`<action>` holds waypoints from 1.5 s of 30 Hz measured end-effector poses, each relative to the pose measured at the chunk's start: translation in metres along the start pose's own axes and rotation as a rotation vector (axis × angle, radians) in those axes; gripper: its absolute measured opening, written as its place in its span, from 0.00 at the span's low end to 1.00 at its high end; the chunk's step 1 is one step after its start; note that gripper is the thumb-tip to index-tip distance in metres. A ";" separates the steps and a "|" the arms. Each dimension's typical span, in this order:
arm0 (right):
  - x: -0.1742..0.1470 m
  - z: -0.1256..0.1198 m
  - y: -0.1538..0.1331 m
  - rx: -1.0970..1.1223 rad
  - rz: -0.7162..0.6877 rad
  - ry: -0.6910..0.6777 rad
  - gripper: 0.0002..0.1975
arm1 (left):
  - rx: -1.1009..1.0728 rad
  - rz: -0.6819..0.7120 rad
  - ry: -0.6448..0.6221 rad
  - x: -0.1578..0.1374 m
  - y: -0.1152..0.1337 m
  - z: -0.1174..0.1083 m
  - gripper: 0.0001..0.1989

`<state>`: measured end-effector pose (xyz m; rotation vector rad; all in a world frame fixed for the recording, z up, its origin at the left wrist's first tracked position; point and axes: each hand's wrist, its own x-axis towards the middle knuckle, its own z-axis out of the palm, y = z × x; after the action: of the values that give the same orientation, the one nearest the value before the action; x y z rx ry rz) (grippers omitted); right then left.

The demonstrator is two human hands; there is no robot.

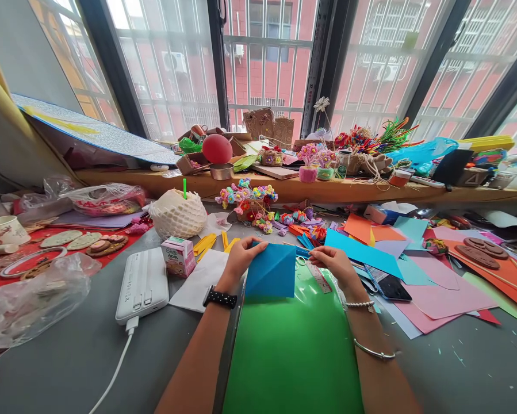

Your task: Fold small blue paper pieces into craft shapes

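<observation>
My left hand (242, 261) pinches the upper left edge of a square blue sheet of paper (271, 273), which has a diagonal crease. The sheet is held above a glossy green board (293, 351). To the right of the sheet, my right hand (333, 263) has its fingertips pressed together; what they grip, if anything, is too small to tell. Beside those fingertips is a narrow blue strip (302, 252). A small printed ruler (321, 278) lies on the board below my right hand.
A white power bank (142, 284) with a cable and a small drink carton (179, 256) stand at left. A netted coconut (178, 214) sits behind. Coloured papers (445, 284) and a phone (394, 287) lie at right. Crafts crowd the window ledge (258, 185).
</observation>
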<state>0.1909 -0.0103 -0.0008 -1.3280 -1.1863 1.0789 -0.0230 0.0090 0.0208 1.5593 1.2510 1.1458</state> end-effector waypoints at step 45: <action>-0.005 0.019 -0.001 -0.439 -0.253 -0.296 0.10 | 0.362 0.281 -0.318 -0.004 -0.011 0.013 0.11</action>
<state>0.1712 -0.0127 -0.0013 -1.3213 -1.8390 0.8787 -0.0133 0.0067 0.0068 2.1475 1.0868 0.8182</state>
